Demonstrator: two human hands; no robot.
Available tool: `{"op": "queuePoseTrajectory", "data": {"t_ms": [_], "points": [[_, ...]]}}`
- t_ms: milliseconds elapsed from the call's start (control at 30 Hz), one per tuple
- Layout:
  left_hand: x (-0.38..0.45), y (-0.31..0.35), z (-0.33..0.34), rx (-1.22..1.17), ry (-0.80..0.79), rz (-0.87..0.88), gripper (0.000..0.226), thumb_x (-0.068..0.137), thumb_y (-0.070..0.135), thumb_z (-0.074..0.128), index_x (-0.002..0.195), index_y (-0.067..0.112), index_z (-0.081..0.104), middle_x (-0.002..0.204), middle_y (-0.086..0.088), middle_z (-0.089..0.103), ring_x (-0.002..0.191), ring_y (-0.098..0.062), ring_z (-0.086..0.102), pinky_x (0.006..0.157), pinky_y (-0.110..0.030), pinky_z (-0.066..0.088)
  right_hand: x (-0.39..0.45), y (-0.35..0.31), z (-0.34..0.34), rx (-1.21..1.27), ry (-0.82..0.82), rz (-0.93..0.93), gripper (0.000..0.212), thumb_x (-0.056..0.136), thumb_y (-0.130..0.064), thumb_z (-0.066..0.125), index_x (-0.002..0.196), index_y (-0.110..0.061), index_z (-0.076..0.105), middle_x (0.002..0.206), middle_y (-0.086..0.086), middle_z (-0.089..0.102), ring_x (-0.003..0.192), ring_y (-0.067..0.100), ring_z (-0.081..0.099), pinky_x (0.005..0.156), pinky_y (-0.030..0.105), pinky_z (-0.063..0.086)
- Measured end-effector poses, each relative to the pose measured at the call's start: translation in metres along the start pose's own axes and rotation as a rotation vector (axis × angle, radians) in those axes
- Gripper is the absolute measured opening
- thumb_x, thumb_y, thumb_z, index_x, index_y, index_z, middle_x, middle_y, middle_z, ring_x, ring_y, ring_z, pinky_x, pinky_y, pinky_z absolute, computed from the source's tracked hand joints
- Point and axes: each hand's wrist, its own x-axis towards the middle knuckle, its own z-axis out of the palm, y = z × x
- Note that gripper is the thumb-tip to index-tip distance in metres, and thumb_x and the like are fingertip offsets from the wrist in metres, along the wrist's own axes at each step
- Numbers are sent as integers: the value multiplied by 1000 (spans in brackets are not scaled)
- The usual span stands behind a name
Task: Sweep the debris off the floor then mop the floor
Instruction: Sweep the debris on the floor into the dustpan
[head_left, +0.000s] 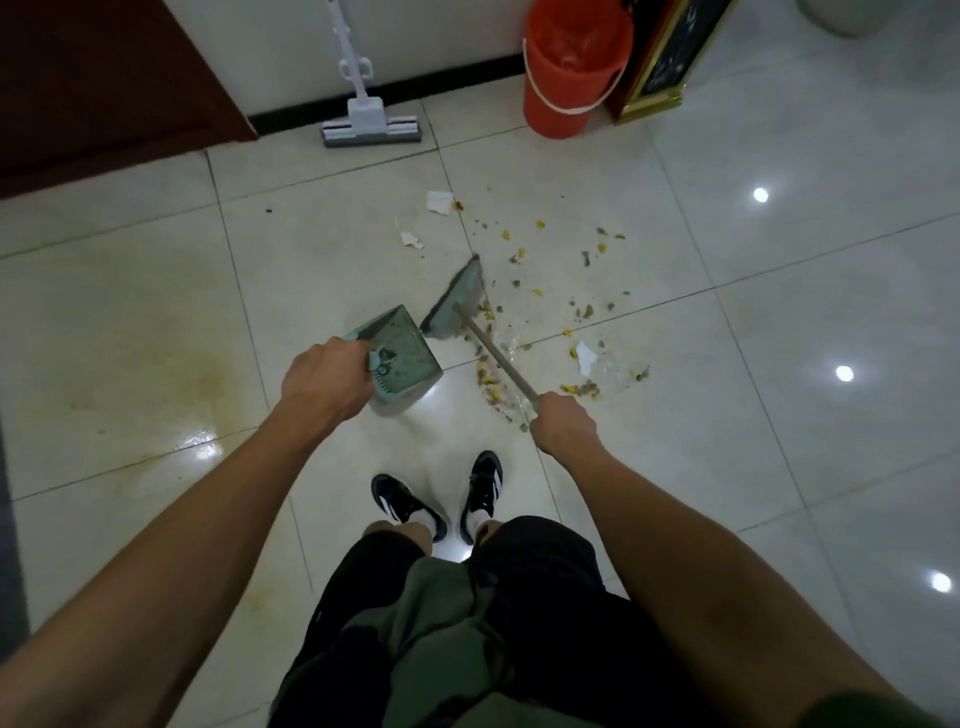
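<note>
The right hand (563, 423) grips the thin tan handle of a teal-headed broom (457, 301); the left hand (324, 379) grips a teal plastic dustpan (402, 345) (already dirty inside). Just beyond and right of the broom head, yellow-brown debris (540, 291) scatters over glossy white floor tiles (779, 364). A white sponge mop (370, 122) leans against the far wall.

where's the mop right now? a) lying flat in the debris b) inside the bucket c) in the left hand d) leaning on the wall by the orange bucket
d: the mop stands against the wall left of the orange bucket, untouched, while the left hand holds the dustpan and the right hand grips the broom.
</note>
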Motion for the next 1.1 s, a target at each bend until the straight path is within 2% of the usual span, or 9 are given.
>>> {"op": "queuePoseTrajectory", "data": {"t_ms": [133, 233, 467, 600, 733, 900, 1000, 1100], "points": [[1, -6, -9, 6, 3, -8, 27, 82, 20, 56, 104, 29, 69, 84, -4, 64, 66, -27, 54, 59, -30, 43, 10, -9, -10, 18, 10, -60, 28, 92, -17, 51, 118, -13, 57, 105, 9, 61, 80, 25, 53, 64, 31, 43], [5, -20, -15, 4, 16, -24, 24, 82, 21, 56, 102, 29, 68, 79, -3, 57, 65, -28, 53, 59, -31, 42, 21, -26, -20, 12, 13, -99, 32, 90, -14, 50, 121, -13, 58, 103, 10, 61, 82, 26, 57, 65, 31, 45], [41, -80, -33, -18, 34, -72, 25, 84, 23, 57, 107, 25, 67, 93, -12, 68, 76, -34, 63, 62, -33, 44, 57, -99, -37, 15, 13, -151, 32, 90, -12, 49, 120, -13, 59, 107, 12, 61, 91, 30, 61, 72, 33, 49], [79, -136, -46, -41, 34, -97, 24, 87, 23, 56, 108, 24, 67, 94, -12, 67, 80, -36, 65, 64, -34, 47, 87, -166, -47, 23, 46, -165, 30, 93, -13, 48, 121, -15, 59, 109, 12, 62, 96, 32, 62, 71, 32, 43], [120, -200, -59, -73, 12, -121, 25, 88, 24, 54, 109, 24, 67, 93, -11, 68, 77, -34, 65, 63, -33, 49, 119, -247, -57, 41, 76, -174, 24, 95, -12, 47, 113, -14, 61, 97, 8, 62, 89, 28, 63, 69, 30, 42], [163, -275, -73, -119, -24, -154, 21, 90, 26, 55, 108, 25, 66, 92, -10, 67, 77, -33, 64, 64, -33, 50, 163, -354, -67, 129, 72, -198, 23, 93, -11, 48, 111, -14, 62, 101, 9, 65, 85, 26, 61, 67, 28, 42], [183, -310, -79, -141, -21, -177, 14, 90, 27, 56, 100, 26, 65, 86, -8, 66, 69, -29, 60, 60, -30, 44, 187, -414, -69, 215, 41, -193, 25, 90, -11, 51, 110, -10, 66, 102, 10, 67, 93, 29, 66, 70, 28, 46], [198, -340, -84, -181, -27, -197, 10, 92, 30, 54, 94, 28, 64, 79, -3, 64, 65, -25, 60, 58, -30, 47, 208, -470, -70, 296, -35, -178, 33, 81, -12, 52, 110, -6, 67, 106, 12, 67, 100, 31, 66, 78, 29, 51]]}}
